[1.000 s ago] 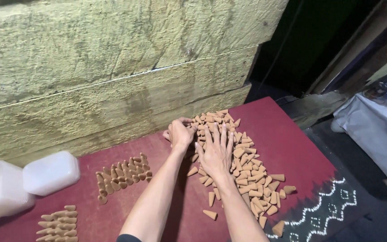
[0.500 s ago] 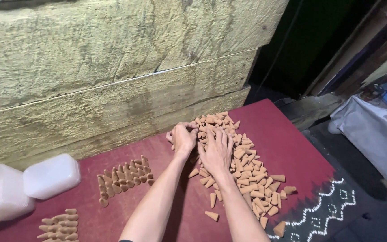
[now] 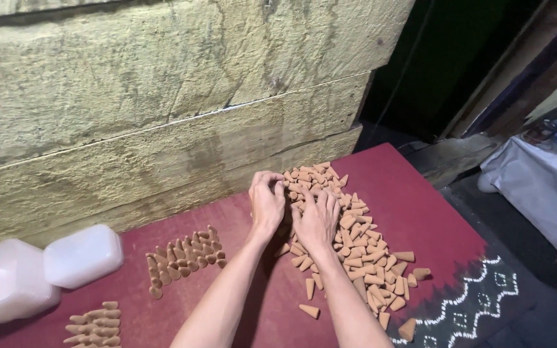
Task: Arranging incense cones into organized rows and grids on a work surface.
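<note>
Two bare hands work at the near-left edge of a loose heap of tan cones that lies scattered on a dark red cloth. The left hand is at the heap's left side with its fingers curled in and bunched together, the fingertips touching cones at the edge; whether any cone is pinched inside them I cannot tell. The right hand lies just beside it, palm down on the heap, fingers spread and flat on the cones, not closed on anything. The two hands almost touch.

Left of the heap, well apart from it, a small batch of cones lies packed side by side in rows on the same cloth. Farther left of the heap and nearer the person, a second tidy row of cones sits at the bottom edge of the view. Two white plastic boxes stand beyond that, at the far left. Behind the heap rises a rough yellowish stone wall. To the heap's right the cloth ends in a white patterned border, and past it stands something covered in pale cloth.
</note>
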